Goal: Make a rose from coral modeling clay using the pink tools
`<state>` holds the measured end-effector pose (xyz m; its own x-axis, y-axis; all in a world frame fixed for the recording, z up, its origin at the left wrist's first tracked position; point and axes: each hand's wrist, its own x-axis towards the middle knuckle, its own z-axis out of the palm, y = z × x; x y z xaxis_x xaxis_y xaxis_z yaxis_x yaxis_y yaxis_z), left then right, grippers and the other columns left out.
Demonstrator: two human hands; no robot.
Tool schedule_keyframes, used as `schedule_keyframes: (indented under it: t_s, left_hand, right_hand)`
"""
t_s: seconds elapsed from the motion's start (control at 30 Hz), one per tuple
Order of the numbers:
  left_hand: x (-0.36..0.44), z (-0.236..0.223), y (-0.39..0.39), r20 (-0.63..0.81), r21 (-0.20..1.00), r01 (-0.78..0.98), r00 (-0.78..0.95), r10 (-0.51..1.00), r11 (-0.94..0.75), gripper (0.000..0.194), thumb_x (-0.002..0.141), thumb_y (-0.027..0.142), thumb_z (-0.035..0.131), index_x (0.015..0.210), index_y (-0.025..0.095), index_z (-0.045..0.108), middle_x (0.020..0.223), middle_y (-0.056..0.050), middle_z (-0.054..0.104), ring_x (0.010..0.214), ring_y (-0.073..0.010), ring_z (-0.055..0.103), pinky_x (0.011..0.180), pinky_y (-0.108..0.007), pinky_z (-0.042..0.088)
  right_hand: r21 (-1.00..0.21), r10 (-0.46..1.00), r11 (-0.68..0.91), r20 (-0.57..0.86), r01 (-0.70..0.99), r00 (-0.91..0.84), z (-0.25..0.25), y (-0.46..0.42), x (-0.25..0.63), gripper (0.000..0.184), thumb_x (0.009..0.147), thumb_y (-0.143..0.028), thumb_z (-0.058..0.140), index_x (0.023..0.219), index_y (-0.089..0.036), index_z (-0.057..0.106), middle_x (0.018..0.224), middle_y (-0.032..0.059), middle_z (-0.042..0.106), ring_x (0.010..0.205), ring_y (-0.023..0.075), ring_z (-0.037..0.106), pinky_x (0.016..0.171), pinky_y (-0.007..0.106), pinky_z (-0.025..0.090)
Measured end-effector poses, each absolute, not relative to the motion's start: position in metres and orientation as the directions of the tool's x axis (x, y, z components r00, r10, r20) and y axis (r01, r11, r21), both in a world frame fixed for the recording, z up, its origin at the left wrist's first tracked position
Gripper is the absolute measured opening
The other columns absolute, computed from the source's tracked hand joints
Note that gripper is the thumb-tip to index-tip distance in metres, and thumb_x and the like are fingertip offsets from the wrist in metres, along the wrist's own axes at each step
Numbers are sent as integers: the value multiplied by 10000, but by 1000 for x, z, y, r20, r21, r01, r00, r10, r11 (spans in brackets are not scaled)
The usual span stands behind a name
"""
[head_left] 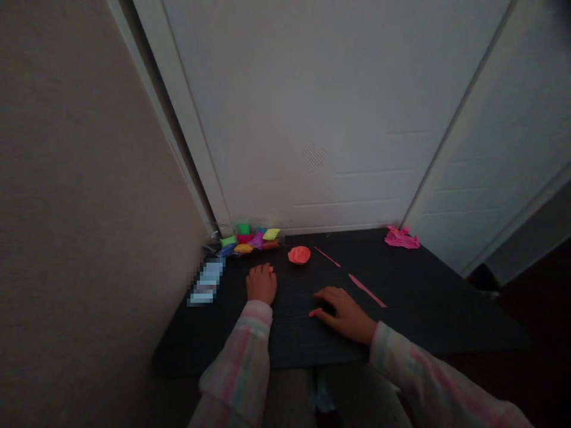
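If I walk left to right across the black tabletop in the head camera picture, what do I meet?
Blurred pale rectangle → left hand → orange ruffled piece → thin pink stick → pink knife-shaped tool → crumpled bright-pink lump.

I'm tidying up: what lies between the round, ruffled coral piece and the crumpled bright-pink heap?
A thin, straight pink stick, nearer the coral piece than the heap, in the head view.

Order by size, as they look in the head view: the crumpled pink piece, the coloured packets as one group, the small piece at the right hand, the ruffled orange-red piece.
1. Coloured packets
2. Crumpled pink piece
3. Ruffled orange-red piece
4. Small piece at the right hand
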<state>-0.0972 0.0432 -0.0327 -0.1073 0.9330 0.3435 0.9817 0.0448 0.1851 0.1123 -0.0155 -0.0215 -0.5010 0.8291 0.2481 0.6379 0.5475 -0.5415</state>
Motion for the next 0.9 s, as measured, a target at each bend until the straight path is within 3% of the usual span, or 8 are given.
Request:
schedule_keyframes:
  t_s: [0.1, 0.3, 0.53, 0.73, 0.8, 0.9]
  left_hand:
    - [-98, -33, 44, 370, 196, 980, -92, 924, 19, 328, 732, 219, 356, 1021, 142, 492, 961, -80, 545, 902, -211, 449, 752, -326, 370]
    - [-101, -34, 47, 488, 281, 959, -111, 866, -36, 347, 715, 241, 388, 1024, 123, 492, 984, -96, 528, 926, -220, 445, 789, -340, 368]
    - [-97, -32, 42, 566, 334, 938, -122, 815, -91, 315, 698, 185, 392, 986, 106, 494, 958, -101, 530, 928, -212, 443, 828, -351, 353]
    - [-87, -29, 33, 562, 327, 934, -71, 824, -143, 321, 695, 177, 387, 996, 111, 474, 968, -104, 516, 944, -212, 430, 835, -354, 350]
    - [-87, -29, 34, 571, 347, 929, -99, 815, -131, 316, 695, 179, 382, 994, 125, 470, 962, -99, 516, 948, -214, 429, 834, -368, 348]
    - [-90, -31, 35, 586, 367, 921, -120, 801, -130, 302, 691, 172, 381, 975, 128, 473, 953, -101, 518, 941, -215, 436, 835, -382, 345]
  right_hand:
    - [-440, 770, 630, 242, 640, -591, -21, -20, 115, 242, 723, -347, 473, 900, -202, 550, 920, 43, 546, 865, 162, 468, 759, 321, 343]
    - [-475, 824, 566, 295, 674, -484, -24, -16, 113, 207, 786, -309, 386, 806, -187, 552, 803, 30, 561, 758, 130, 486, 683, 279, 348]
    - [-400, 822, 566, 336, 721, -459, -22, -24, 116, 144, 724, -222, 443, 821, -185, 542, 828, 27, 553, 806, 155, 463, 731, 312, 320]
    - [-464, 871, 412, 452, 784, -190, -13, -8, 106, 224, 796, -280, 319, 842, -163, 504, 831, 60, 540, 800, 167, 459, 718, 314, 332]
    - [-425, 850, 370, 513, 826, -117, -10, 3, 94, 239, 806, -264, 292, 854, -158, 501, 855, 69, 537, 833, 176, 449, 752, 329, 313]
    - [-328, 821, 395, 545, 858, -170, -7, 15, 70, 247, 808, -260, 290, 855, -164, 512, 911, 77, 533, 899, 193, 428, 799, 355, 281]
